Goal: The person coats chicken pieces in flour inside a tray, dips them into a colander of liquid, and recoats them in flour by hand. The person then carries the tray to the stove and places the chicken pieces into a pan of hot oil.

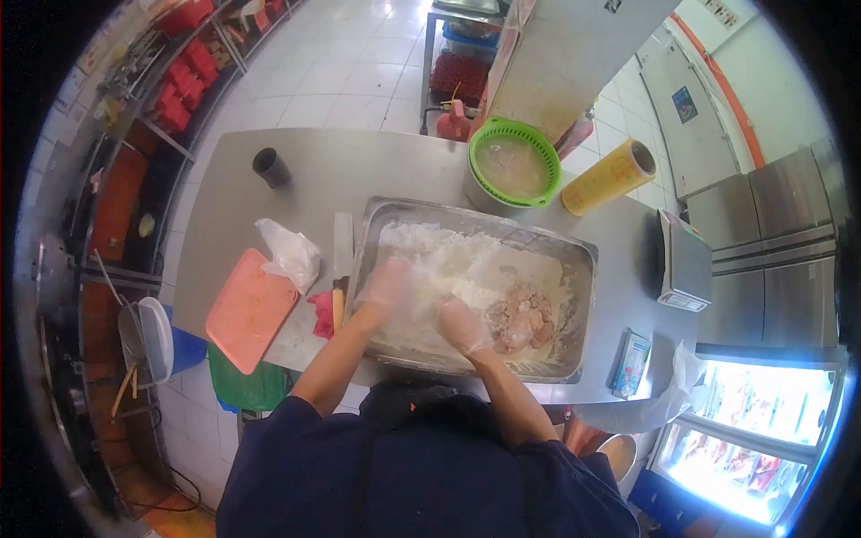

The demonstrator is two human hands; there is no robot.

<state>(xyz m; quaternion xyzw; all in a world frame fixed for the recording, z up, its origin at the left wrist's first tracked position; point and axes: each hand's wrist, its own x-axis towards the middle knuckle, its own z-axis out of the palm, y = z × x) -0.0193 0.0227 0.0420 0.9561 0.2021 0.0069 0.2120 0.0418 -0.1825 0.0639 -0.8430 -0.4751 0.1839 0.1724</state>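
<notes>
A deep metal tray (587,296) holds white flour (439,242), heaped toward its left and far side. Coated pieces of meat (520,318) lie clumped in the tray's right part. My left hand (386,283), in a thin clear glove, is over the flour by the left wall and smeared by motion. My right hand (464,325), gloved too, dips into the flour just left of the meat. Its fingertips are hidden, so whether it grips anything does not show.
Left of the tray lie a knife (343,247), a plastic bag (291,255) and a pink cutting board (251,309). A dark cup (271,168) stands behind. Beyond the tray are a green basket (516,161) and a film roll (610,179); a scale (683,260) is at right.
</notes>
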